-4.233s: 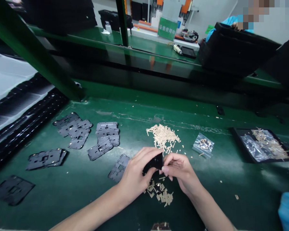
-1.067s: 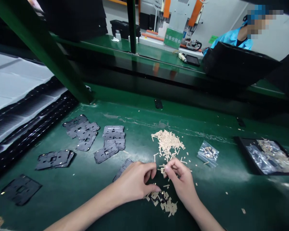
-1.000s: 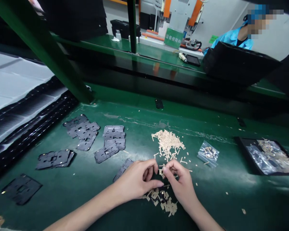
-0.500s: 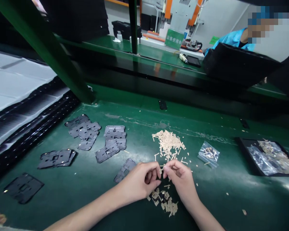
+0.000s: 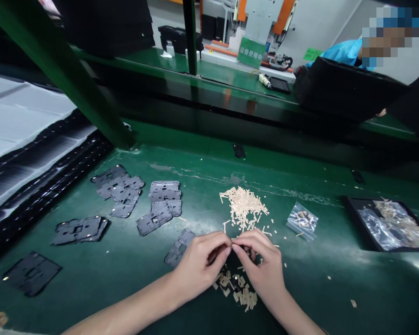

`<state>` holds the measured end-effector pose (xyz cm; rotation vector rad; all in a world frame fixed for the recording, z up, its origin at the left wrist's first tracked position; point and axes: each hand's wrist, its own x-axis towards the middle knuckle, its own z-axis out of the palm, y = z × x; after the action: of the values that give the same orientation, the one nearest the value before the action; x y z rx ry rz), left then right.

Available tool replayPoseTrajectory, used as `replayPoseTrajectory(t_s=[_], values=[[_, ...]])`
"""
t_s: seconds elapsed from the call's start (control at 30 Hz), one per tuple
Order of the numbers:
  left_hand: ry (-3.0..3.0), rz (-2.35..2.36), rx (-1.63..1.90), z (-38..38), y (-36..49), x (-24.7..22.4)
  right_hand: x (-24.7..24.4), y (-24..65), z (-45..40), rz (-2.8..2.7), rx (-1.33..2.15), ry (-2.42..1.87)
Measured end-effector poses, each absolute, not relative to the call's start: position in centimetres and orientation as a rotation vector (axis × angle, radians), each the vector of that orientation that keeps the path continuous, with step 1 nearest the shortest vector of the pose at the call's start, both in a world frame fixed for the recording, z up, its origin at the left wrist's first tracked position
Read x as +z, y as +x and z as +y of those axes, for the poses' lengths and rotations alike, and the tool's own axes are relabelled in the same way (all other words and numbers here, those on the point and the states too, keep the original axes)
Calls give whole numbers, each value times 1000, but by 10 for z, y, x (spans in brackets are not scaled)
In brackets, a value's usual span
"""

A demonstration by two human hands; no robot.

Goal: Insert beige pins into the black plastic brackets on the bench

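Note:
My left hand [image 5: 204,258] and my right hand [image 5: 260,256] meet fingertip to fingertip over the green table [image 5: 132,288]. Both are pinched closed around something too small to make out. Just beyond them spreads a heap of small pale strips [image 5: 244,204]. Nearer to me, partly under the hands, lies a smaller pile of beige pieces [image 5: 245,298] with some dark bits among them. A dark flat plate [image 5: 179,246] with cutouts rests beside my left hand, which hides part of it.
Several dark plates [image 5: 78,230] lie in groups on the left. To the right are a clear bag [image 5: 303,221] of small pieces and a black tray [image 5: 365,228] holding bags and strips. A green post [image 5: 87,93] slants down at the left. Beyond the partition is a person's blue sleeve [image 5: 342,52].
My fingertips have come together, the right hand shifting slightly left and its thumb and fingers pinching against the left ones. The camera view has shifted slightly.

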<state>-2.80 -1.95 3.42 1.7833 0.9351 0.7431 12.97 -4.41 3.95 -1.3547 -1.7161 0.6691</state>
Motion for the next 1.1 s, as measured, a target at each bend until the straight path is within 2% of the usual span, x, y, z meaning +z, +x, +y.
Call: replayPoseTrajectory(t_s=[0.2, 0.4, 0.57, 0.73, 1.1], values=[[1857, 922, 722, -22, -28, 34, 41, 129, -46, -1841, 522, -1250], [1483, 825, 611, -15, -29, 42, 42, 136, -41, -1847, 368, -1358], [1371, 905, 663, -11, -29, 41, 41, 143, -36, -1858, 125, -1415], [1592, 955, 695, -15, -27, 33, 39, 134, -45, -1960, 146, -1193], [2205, 982, 654, -25, -28, 24, 36, 133, -48, -2043, 185, -1239]])
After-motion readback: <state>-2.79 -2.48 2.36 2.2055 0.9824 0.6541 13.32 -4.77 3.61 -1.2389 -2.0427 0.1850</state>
